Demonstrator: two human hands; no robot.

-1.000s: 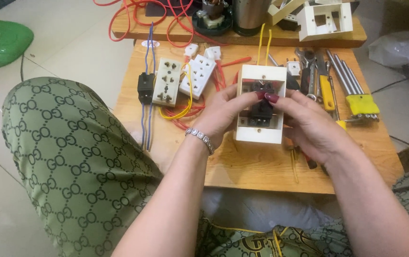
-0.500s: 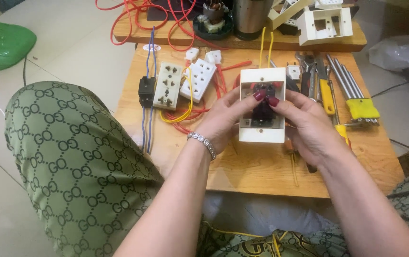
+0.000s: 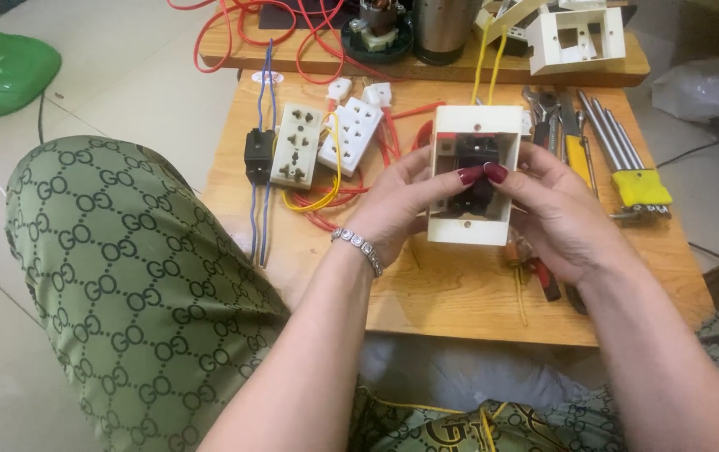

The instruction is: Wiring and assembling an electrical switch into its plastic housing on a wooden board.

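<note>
Hands meet over the middle of a low wooden worktop [image 3: 426,293]. Left hand [image 3: 397,201] and right hand [image 3: 556,213] together hold a white open-backed electrical box [image 3: 470,226], tilted up so its hollow side faces the camera. Each grip is closed around a side wall of the box, left fingers on the left wall, right fingers on the right wall, and both thumbs, with dark red nails, press on a black switch module [image 3: 476,151] seated inside the box's upper half. Two yellow wires [image 3: 489,63] run from the top of the box toward the far side. A beaded bracelet [image 3: 359,247] sits on the left wrist.

Left of the box, on the worktop, lie a cream socket plate [image 3: 296,155], a white socket strip [image 3: 351,134] just beside it, and a small black part [image 3: 259,155] with blue wires [image 3: 260,218] trailing toward the near edge. Red wires [image 3: 351,197] tangle between the sockets and the left hand. To the right lie metal wrenches and a yellow-handled tool [image 3: 640,188]. Red-handled pliers [image 3: 539,276] rest under the right hand. A second white box frame [image 3: 581,38] stands on the far plank.
</note>
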